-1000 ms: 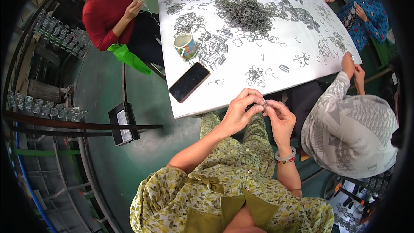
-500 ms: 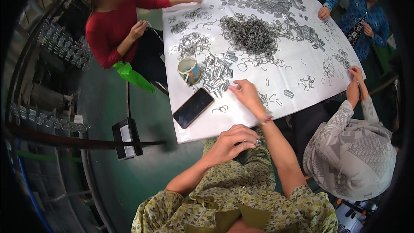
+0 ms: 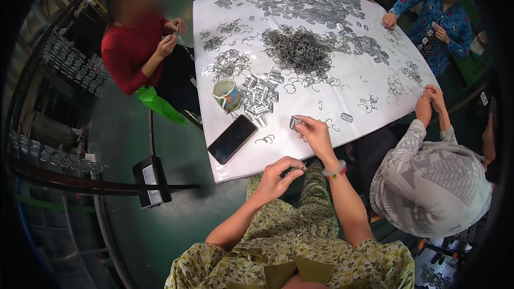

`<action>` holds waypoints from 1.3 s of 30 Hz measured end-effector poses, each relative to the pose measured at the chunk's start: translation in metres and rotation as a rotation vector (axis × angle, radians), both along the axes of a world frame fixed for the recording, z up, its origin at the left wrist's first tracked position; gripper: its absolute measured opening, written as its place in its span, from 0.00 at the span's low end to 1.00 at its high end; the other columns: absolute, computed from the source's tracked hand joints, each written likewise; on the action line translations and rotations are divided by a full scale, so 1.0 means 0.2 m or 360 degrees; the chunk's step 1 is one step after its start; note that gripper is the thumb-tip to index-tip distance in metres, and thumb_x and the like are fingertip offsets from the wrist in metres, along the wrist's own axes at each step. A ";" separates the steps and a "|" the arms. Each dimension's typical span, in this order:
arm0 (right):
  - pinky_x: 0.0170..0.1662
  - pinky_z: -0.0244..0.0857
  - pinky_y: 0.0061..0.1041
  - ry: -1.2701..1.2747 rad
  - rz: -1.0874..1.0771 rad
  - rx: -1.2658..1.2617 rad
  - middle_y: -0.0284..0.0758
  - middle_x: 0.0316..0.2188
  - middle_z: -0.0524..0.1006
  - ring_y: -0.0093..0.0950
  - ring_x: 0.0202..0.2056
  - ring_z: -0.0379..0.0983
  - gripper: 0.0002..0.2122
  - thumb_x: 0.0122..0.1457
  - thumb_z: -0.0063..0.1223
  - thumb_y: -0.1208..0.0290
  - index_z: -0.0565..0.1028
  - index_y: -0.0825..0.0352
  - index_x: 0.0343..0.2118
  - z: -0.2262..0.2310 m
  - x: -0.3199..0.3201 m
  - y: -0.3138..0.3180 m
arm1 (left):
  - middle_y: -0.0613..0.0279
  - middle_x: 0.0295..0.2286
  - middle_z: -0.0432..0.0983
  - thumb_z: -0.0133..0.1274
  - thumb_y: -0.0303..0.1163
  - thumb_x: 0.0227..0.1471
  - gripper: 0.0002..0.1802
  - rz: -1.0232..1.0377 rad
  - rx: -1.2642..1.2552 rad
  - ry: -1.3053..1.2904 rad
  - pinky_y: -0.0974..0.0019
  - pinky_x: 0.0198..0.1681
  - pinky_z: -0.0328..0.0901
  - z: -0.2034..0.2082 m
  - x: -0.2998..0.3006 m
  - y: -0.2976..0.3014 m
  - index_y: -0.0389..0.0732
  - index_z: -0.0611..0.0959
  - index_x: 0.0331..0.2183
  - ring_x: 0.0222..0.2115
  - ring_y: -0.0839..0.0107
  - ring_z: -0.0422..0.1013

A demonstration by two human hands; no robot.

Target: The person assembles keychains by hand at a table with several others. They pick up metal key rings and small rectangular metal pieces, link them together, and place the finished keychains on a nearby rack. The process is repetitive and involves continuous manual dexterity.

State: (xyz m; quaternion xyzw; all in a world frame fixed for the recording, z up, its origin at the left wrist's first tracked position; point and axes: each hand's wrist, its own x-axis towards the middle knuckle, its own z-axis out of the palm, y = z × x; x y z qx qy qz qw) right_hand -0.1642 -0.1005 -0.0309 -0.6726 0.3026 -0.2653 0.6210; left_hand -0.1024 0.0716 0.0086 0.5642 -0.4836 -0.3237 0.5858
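Silver-grey, oblong metal buckles (image 3: 259,101) are lying in a loose pile on the white-covered surface (image 3: 241,166), and a single similar-looking buckle (image 3: 294,122) is sitting just above the near edge in the person's right hand (image 3: 316,132), whose thumb and fingers are closing in a narrow pinch on one end. The left hand (image 3: 282,178) is hanging nearer the lap, its fingers curling toward the thumb; something small and greyish may be showing at the fingertips, but whether it is being gripped, one cannot tell. For a sound hold, the right fingers should be gripping only the edge and keeping the slots clear, with both hands working above the surface so that a dropped part is not falling to the floor. A black rectangular phone (image 3: 232,139) and a round, colourfully printed tub (image 3: 226,96) are standing beside the pile, narrowing the reach from the left. Thin bent wire hooks (image 3: 264,139) are lying near the phone, a dense dark heap of wire pieces (image 3: 300,51) is filling the middle, and a co-worker in a grey patterned hooded top (image 3: 431,190) is sitting close on the right, limiting elbow room.
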 end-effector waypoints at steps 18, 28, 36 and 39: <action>0.31 0.67 0.14 -0.0237 -0.0226 0.0222 0.32 0.28 0.78 0.16 0.29 0.73 0.13 0.49 0.57 0.85 0.77 0.71 0.39 0.30 -0.47 0.17 | 0.59 0.32 0.72 0.56 0.30 0.51 0.15 -0.0115 0.0183 -0.0020 0.66 0.45 0.63 0.00 -0.07 -0.20 0.36 0.68 0.37 0.38 0.71 0.70; 0.29 0.65 0.16 -0.0145 -0.0487 0.0045 0.34 0.25 0.78 0.18 0.27 0.73 0.11 0.46 0.59 0.85 0.78 0.70 0.34 0.26 -0.53 0.11 | 0.58 0.35 0.73 0.58 0.30 0.49 0.19 -0.0251 0.0270 0.0052 0.67 0.46 0.63 -0.10 -0.10 -0.36 0.36 0.68 0.40 0.42 0.70 0.69; 0.28 0.62 0.20 -0.0153 -0.0439 -0.0259 0.31 0.23 0.77 0.23 0.26 0.67 0.11 0.39 0.63 0.85 0.80 0.68 0.29 0.18 -0.58 0.12 | 0.58 0.26 0.75 0.59 0.39 0.47 0.14 0.0319 0.0269 -0.1148 0.66 0.29 0.65 -0.22 0.47 -1.03 0.37 0.81 0.31 0.24 0.67 0.70; 0.28 0.62 0.19 -0.0134 -0.0412 -0.0257 0.32 0.23 0.76 0.23 0.26 0.68 0.11 0.40 0.63 0.85 0.79 0.69 0.29 0.19 -0.59 0.14 | 0.56 0.25 0.76 0.59 0.39 0.44 0.15 0.0289 0.0493 -0.1742 0.61 0.30 0.66 -0.34 0.57 -1.21 0.37 0.82 0.30 0.25 0.59 0.72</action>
